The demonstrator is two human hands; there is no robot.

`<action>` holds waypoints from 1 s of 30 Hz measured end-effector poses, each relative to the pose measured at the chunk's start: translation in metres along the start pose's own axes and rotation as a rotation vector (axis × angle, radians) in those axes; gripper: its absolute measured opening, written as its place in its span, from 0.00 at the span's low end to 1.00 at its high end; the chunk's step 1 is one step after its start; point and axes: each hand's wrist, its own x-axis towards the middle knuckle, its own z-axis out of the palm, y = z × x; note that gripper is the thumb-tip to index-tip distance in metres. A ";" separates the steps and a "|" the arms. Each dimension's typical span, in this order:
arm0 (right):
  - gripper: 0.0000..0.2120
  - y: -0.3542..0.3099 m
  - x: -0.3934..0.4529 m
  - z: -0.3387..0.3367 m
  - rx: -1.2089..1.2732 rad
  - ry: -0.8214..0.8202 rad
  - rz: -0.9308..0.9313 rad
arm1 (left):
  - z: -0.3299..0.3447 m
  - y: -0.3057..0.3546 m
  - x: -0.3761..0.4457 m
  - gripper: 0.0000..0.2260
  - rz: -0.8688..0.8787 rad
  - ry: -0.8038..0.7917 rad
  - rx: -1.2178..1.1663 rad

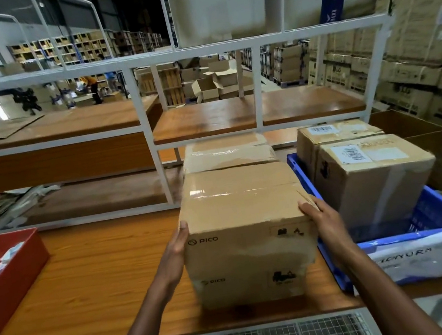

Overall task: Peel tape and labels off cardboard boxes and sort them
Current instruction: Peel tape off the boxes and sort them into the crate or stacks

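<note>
The top cardboard box [242,207] is sitting on a second box on the worktop [100,273], straight ahead between the hands, with the left hand [176,249] and right hand [320,218] pressing its opposite sides, equally near.

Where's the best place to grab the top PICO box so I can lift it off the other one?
Probably by its two side faces near the top, one hand from each side, as the left hand and right hand do now. The top PICO box is wide, flat-sided and taped shut, with no handles showing, and sits on the lower PICO box.
</note>
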 end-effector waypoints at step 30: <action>0.25 -0.139 -0.019 0.101 -1.142 -0.105 -0.832 | 0.026 0.006 0.050 0.09 0.306 0.377 0.680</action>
